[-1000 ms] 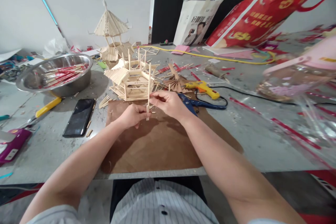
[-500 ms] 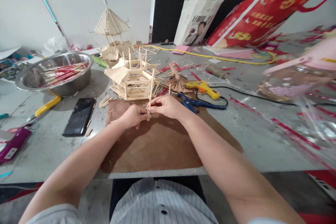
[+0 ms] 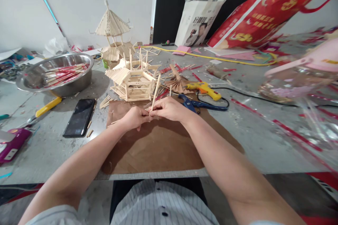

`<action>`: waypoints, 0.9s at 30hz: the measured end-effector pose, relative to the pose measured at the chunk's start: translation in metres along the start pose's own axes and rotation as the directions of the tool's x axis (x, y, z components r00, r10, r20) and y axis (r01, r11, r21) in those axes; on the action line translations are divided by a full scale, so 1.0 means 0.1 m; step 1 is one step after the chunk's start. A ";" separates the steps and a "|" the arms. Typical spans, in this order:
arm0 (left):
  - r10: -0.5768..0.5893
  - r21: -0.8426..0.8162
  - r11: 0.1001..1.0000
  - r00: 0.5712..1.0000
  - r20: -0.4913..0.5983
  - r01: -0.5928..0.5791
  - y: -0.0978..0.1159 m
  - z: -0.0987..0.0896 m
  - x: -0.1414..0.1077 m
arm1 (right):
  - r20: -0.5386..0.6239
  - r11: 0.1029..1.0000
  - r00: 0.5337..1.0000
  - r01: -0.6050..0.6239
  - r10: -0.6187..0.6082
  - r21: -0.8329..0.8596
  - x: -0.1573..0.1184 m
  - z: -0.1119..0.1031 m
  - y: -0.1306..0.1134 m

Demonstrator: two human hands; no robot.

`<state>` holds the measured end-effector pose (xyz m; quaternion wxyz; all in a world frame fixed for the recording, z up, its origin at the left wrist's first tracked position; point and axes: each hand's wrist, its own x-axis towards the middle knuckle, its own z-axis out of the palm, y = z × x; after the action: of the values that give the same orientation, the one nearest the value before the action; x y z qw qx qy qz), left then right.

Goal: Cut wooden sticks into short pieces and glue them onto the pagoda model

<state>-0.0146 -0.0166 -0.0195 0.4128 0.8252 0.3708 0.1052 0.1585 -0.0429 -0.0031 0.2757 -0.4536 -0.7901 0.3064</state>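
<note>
A thin wooden stick point(image 3: 156, 89) leans up and to the right from between my fingertips. My right hand point(image 3: 169, 108) is closed around its lower part in a pinch. Against the stick's lower end, my left hand point(image 3: 136, 117) is also closed, thumb and finger pressed together; the very end is hidden by the fingers. Just beyond my hands stands a roofed, several-sided wooden stick model point(image 3: 138, 86) with upright posts. Under my hands lies a brown sheet point(image 3: 158, 144).
A pointed-roof stick pavilion point(image 3: 112, 26) stands behind. To the left are a steel bowl point(image 3: 76, 86) of sticks, a phone point(image 3: 79, 117) and a yellow-handled tool point(image 3: 49, 106). A yellow glue gun point(image 3: 204, 89), blue cutter pliers point(image 3: 203, 104) and a folded brown paper fan point(image 3: 178, 83) lie right.
The stick has tipped to the right from nearly upright, and its lower end sits higher between my fingers. My left hand has shifted slightly; both hands stay close together.
</note>
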 end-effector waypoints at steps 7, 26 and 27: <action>-0.029 -0.088 0.996 0.999 0.012 0.030 -0.04 0.01 0.00 | 0.042 0.999 0.999 -0.023 0.024 -0.025 -0.01 -0.02 -0.05; 0.018 -0.007 1.000 1.000 0.010 -0.018 -0.01 0.01 -0.01 | -0.090 0.973 0.994 -0.077 0.058 -0.219 -0.05 -0.21 -0.10; 0.016 -0.009 1.000 1.000 0.004 -0.016 -0.01 0.01 -0.01 | -0.125 0.961 0.987 -0.128 0.100 -0.244 -0.08 -0.28 -0.12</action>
<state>-0.0153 -0.0178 -0.0207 0.4162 0.8266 0.3629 0.1086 0.1760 -0.0484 0.0229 0.2417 -0.5461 -0.7785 0.1932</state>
